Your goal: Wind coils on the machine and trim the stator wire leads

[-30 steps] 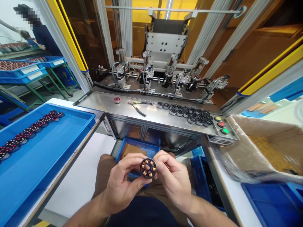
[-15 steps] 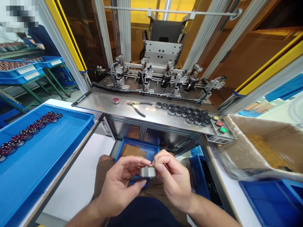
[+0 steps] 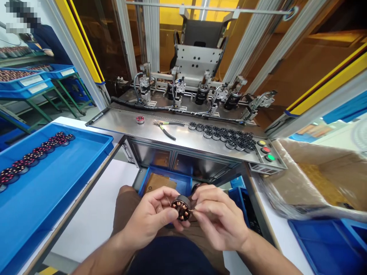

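Above my lap, my left hand (image 3: 153, 217) is closed around a small motor stator (image 3: 181, 208), thumb on its near edge. The stator is tilted so that its face of copper windings and dark slots shows, with a grey rim above. My right hand (image 3: 220, 215) sits just right of it, thumb and forefinger pinching a thin copper wire (image 3: 192, 210) that comes off the stator's right side. Another fine wire end sticks up at its left, near my left fingers.
On the steel ledge lie a red-and-silver stator (image 3: 140, 120), cutting pliers (image 3: 166, 129) and many black stators (image 3: 226, 135), beside a button box (image 3: 266, 151). A blue tray (image 3: 57, 179) with a row of stators stands left. A plastic-lined carton (image 3: 323, 172) is right. Machine fixtures (image 3: 200, 93) stand behind.
The stator has turned from its side view so its wound face now shows. My right hand has shifted a little right and down, its fingers more spread.
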